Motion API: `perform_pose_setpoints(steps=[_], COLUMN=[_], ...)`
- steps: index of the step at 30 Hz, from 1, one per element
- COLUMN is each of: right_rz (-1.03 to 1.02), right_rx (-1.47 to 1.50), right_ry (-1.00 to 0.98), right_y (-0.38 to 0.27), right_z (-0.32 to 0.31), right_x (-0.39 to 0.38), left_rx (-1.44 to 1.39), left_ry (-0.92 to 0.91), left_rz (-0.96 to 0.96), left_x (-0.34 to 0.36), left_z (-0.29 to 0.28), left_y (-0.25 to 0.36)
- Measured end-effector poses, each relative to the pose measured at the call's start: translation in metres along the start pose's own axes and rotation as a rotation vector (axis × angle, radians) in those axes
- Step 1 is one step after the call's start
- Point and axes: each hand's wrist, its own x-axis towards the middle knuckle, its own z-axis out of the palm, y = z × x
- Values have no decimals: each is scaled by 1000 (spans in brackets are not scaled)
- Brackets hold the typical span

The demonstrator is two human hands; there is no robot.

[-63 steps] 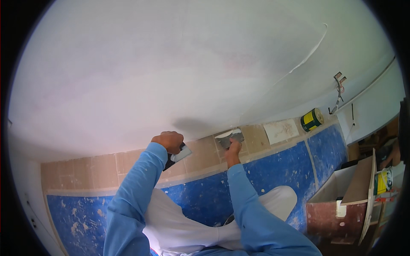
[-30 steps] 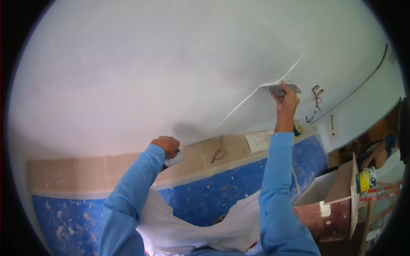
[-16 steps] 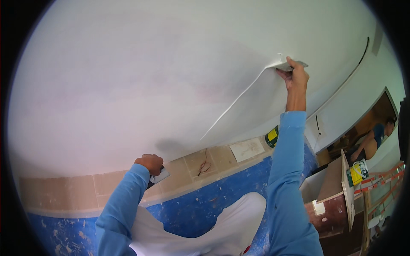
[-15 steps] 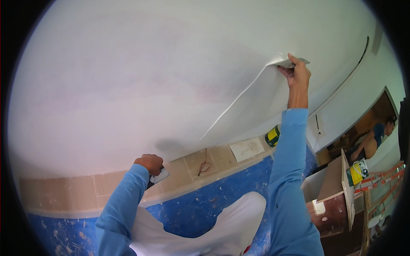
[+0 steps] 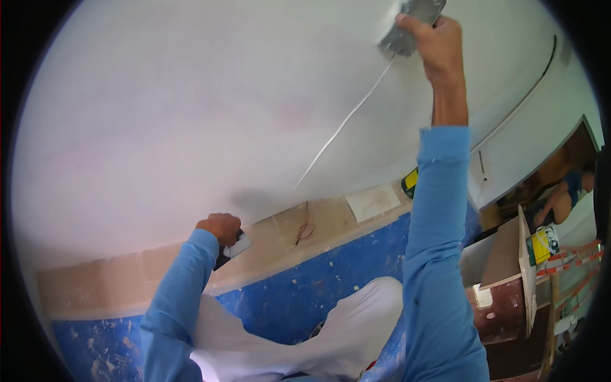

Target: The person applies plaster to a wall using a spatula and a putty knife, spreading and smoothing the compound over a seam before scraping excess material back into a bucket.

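Note:
A broad white wall (image 5: 191,114) stands in front of me. High up on it, my right hand (image 5: 443,51) is closed on a grey, flat putty knife (image 5: 401,43), thumb along its face, with the blade against the wall. From the blade's lower corner a thin raised line of white filler (image 5: 340,129) slants down to the left. My left hand (image 5: 219,226) is a fist low down near the wall's foot. It grips a second putty knife (image 5: 238,246) with a dark part and white filler on it; the fingers cover most of its handle.
Beige floor tiles (image 5: 267,239) edge a paint-spotted blue floor sheet (image 5: 280,299). A white board (image 5: 372,202), a reddish wire (image 5: 305,232) and a dark-green and yellow bucket (image 5: 410,183) lie along the wall. At right are a wooden cabinet (image 5: 506,312), another bucket (image 5: 543,245), an orange ladder (image 5: 569,260) and a person (image 5: 563,200).
My right hand has moved up the wall, and its putty knife has turned to show more of its face. My left hand has barely shifted and keeps its grip.

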Motion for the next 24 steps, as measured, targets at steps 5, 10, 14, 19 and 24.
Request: perform_pose_setpoints(steps=[5, 10, 14, 19, 24], right_rz=[93, 888, 694, 627, 644], right_rx=[443, 530, 106, -80, 50], right_ry=[150, 217, 340, 469, 212], right_y=[100, 167, 213, 228, 148], right_z=[74, 178, 246, 297, 351], right_x=[-176, -367, -464, -473, -454], left_rx=[-20, -61, -60, -60, -42], left_ry=[11, -9, 25, 0, -38], left_rz=[-115, -131, -81, -69, -85], left_x=[-12, -15, -8, -10, -13], left_z=[-11, -10, -9, -8, 7], left_y=[-13, -26, -17, -33, -48])
